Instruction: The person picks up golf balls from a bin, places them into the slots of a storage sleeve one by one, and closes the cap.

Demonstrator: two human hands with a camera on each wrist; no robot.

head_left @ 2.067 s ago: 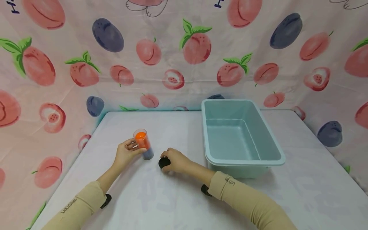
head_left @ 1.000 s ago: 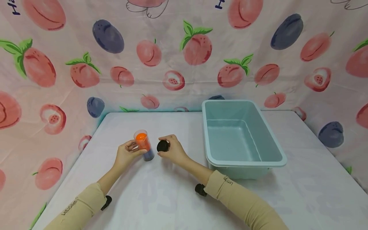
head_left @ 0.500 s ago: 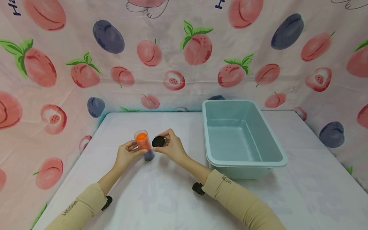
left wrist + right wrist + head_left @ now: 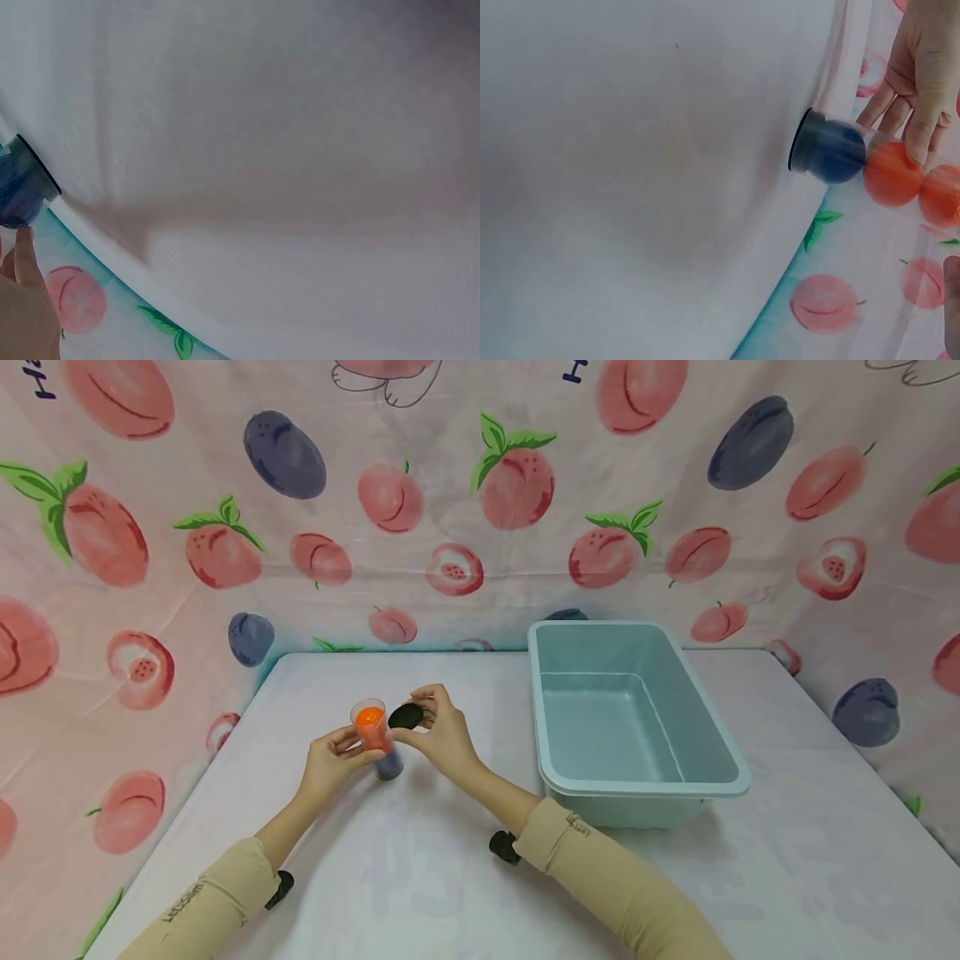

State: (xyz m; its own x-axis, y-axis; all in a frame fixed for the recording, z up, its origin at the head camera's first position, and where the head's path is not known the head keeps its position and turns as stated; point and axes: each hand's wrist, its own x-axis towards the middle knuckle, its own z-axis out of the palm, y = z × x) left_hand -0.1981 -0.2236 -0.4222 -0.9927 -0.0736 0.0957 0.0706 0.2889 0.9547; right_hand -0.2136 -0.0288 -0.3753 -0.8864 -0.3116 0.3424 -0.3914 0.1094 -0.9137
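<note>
A clear tube (image 4: 387, 765) stands upright on the table, its top uncovered. Inside it the right wrist view shows a blue ball (image 4: 838, 154) by the dark base and two orange balls (image 4: 891, 176) further up. My left hand (image 4: 330, 764) holds the tube around its middle, thumb on the near side. In the left wrist view only the tube's lower end (image 4: 22, 184) and part of the hand appear. My right hand (image 4: 448, 739) pinches a round black lid (image 4: 406, 716) by its edge, tilted, just right of the tube's mouth.
A pale blue-green plastic basin (image 4: 637, 789) sits on the right side of the white-covered table (image 4: 420, 893). Behind the table hangs a fruit-print cloth (image 4: 450, 510). Dark wrist-worn devices (image 4: 505, 847) show beneath both forearms.
My right hand has lifted the black lid from near the tabletop, carried it up and left, and tilted it beside the tube's mouth. The left hand and tube have stayed in place.
</note>
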